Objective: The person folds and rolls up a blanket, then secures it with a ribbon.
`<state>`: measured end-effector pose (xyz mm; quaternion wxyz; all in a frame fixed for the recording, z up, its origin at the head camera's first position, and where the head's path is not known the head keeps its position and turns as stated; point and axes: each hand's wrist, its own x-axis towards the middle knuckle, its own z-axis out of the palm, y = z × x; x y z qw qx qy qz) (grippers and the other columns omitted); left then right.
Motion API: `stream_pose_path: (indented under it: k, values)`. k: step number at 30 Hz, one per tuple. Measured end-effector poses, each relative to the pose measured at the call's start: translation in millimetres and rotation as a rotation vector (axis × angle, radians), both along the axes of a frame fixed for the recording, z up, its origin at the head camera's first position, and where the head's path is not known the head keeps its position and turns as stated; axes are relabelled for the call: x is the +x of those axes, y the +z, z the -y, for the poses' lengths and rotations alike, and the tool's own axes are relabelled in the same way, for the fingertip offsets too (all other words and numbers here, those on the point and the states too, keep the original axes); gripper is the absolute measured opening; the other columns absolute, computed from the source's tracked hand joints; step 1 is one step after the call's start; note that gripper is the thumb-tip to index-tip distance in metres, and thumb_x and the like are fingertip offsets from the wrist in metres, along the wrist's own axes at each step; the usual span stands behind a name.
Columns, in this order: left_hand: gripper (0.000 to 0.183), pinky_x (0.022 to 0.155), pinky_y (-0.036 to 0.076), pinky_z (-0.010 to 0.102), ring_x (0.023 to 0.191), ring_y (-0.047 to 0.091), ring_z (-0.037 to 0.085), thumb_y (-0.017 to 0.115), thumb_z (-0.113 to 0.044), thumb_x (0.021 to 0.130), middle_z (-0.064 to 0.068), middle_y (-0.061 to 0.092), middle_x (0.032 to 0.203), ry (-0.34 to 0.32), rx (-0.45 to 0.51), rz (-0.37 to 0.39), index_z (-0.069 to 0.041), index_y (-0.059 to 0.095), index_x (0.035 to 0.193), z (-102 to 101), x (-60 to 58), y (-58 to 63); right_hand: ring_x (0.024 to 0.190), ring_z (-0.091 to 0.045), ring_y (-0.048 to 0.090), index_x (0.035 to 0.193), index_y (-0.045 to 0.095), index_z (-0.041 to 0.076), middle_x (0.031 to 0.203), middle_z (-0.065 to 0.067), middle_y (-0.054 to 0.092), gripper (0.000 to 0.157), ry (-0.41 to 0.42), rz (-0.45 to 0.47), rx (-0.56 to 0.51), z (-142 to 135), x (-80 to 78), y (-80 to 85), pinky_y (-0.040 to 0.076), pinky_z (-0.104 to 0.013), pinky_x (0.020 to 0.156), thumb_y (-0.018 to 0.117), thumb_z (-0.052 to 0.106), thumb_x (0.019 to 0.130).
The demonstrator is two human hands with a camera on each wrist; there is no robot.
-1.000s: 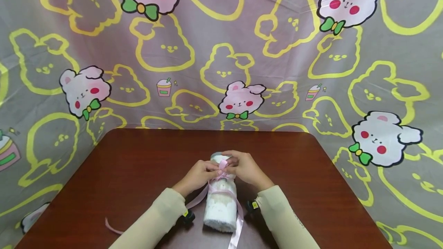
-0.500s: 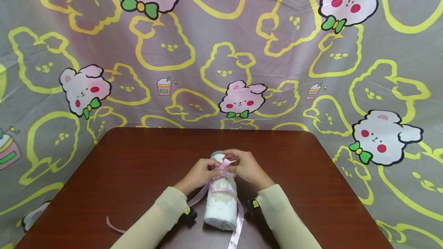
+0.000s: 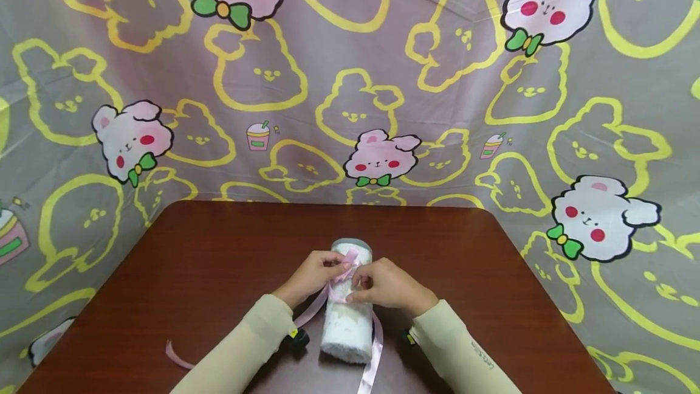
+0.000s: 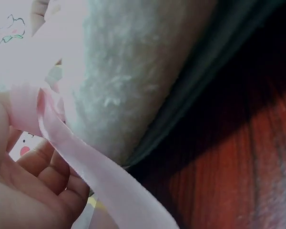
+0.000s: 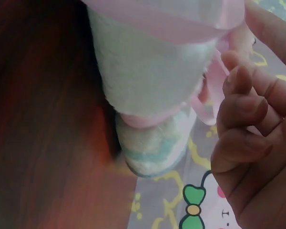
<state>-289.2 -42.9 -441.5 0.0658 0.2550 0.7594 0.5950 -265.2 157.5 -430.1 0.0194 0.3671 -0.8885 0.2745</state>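
Observation:
A rolled white fluffy towel lies lengthwise on the table, its grey-edged end facing away. Pink satin ribbon goes round it. My left hand pinches a ribbon loop on top of the roll; in the left wrist view the ribbon runs from my fingers past the towel. Lower down the roll, my right hand has curled fingers, with the thumb at a ribbon band. A second pink band circles the towel farther along. My right fingertips' contact is partly hidden in the head view.
The brown wooden table reaches a patterned cloth backdrop at its back and sides. One ribbon tail trails toward the front edge. Another ribbon end lies on the left, partly under my left sleeve.
My right hand has moved from the knot area down toward the lower band, uncovering the roll's far end. My left hand keeps its hold on the ribbon loop.

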Motion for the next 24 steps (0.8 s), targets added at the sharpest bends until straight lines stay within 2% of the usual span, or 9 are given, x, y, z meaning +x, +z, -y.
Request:
stream_pose_path:
  k: [4,7,11,14,19,24]
  values:
    - [0.017,0.054,0.043,0.022,0.066,0.050,0.008,0.065,-0.013,0.082,0.006,0.061,0.075,-0.020,0.011,0.004,-0.002,0.067,0.094,0.5,-1.3,-2.1,0.053,0.002,0.046,0.074,0.060,0.029,0.060,0.018,0.050,0.032,0.002,-0.008,0.023,8.7,2.2,-3.3,0.039,-0.017,0.047,0.063,0.060,0.069]
    - [0.015,0.053,0.043,0.022,0.064,0.050,0.007,0.067,-0.010,0.079,0.005,0.062,0.075,-0.006,0.017,-0.004,-0.003,0.069,0.092,0.3,-1.8,-4.0,0.052,0.003,0.045,0.075,0.060,0.028,0.059,0.018,0.049,0.033,0.039,-0.034,0.041,16.0,4.0,-3.9,0.038,-0.016,0.047,0.063,0.060,0.070]
    - [0.012,0.053,0.044,0.022,0.064,0.052,0.008,0.069,-0.007,0.076,0.004,0.063,0.074,0.030,0.047,0.008,-0.002,0.069,0.086,-1.6,-4.3,-7.4,0.053,0.005,0.042,0.072,0.058,0.026,0.060,0.020,0.046,0.018,0.082,-0.109,0.040,22.4,5.0,-3.6,0.035,-0.013,0.048,0.066,0.042,0.076]
    - [0.013,0.054,0.044,0.022,0.066,0.054,0.009,0.071,-0.013,0.075,0.002,0.063,0.074,0.048,0.062,0.051,-0.003,0.069,0.082,-2.8,-10.0,-15.1,0.054,0.005,0.042,0.070,0.057,0.026,0.063,0.020,0.048,0.013,0.094,-0.142,0.018,22.0,4.5,-3.5,0.035,-0.012,0.048,0.064,0.027,0.080]
    - [0.023,0.060,0.046,0.025,0.074,0.055,0.012,0.070,-0.029,0.077,0.000,0.063,0.080,0.078,0.045,0.077,-0.008,0.069,0.085,-2.3,-18.4,-26.6,0.055,0.004,0.043,0.074,0.061,0.026,0.067,0.021,0.051,0.008,0.063,-0.104,0.003,13.2,3.9,-1.6,0.037,-0.014,0.048,0.064,0.025,0.082]
    - [0.022,0.066,0.044,0.026,0.079,0.053,0.014,0.067,-0.029,0.079,0.001,0.062,0.083,0.108,0.075,0.097,-0.008,0.069,0.087,-1.5,-20.5,-24.2,0.053,0.002,0.042,0.078,0.064,0.024,0.064,0.021,0.050,0.005,0.018,-0.093,0.026,1.5,0.9,5.1,0.037,-0.016,0.047,0.065,0.027,0.081]
